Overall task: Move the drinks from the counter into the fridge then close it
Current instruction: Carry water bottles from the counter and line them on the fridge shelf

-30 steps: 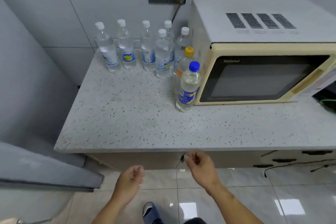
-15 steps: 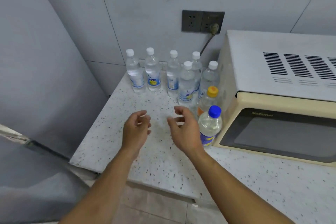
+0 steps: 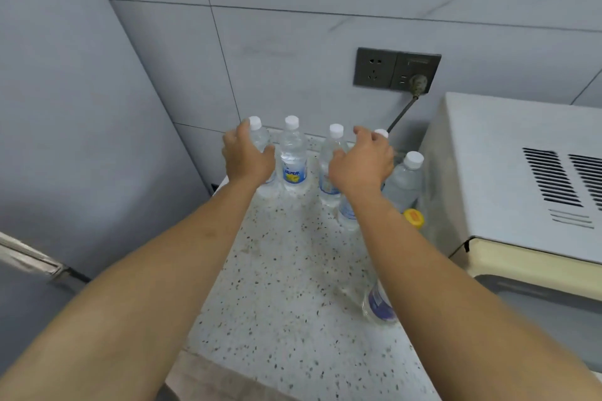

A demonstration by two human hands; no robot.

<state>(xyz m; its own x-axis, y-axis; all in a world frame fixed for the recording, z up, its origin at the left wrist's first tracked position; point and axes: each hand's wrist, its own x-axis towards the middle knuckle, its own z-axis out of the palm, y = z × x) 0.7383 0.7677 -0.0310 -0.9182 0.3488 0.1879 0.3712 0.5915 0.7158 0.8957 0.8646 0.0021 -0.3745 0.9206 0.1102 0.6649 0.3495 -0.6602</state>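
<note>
Several clear water bottles with white caps stand at the back of the speckled counter (image 3: 277, 286). My left hand (image 3: 247, 158) wraps the leftmost bottle (image 3: 260, 137) just below its cap, thumb on its right side. A second bottle (image 3: 293, 161) and a third bottle (image 3: 329, 181) stand between my hands. My right hand (image 3: 361, 164) hovers with spread, curved fingers in front of the front-row bottle (image 3: 347, 216), hiding its top; I cannot tell whether it touches. A yellow-capped bottle (image 3: 413, 216) and a blue-labelled bottle (image 3: 379, 303) stand beside the microwave.
A cream microwave (image 3: 505, 172) fills the counter's right side, plugged into the wall outlet (image 3: 395, 70). The grey fridge side (image 3: 65, 107) rises on the left, with its door edge (image 3: 29, 257) below. One more bottle (image 3: 404, 182) stands against the microwave.
Both hands have moved from the counter's middle up to the back row. The left hand has closed round the leftmost bottle. My view has come closer.
</note>
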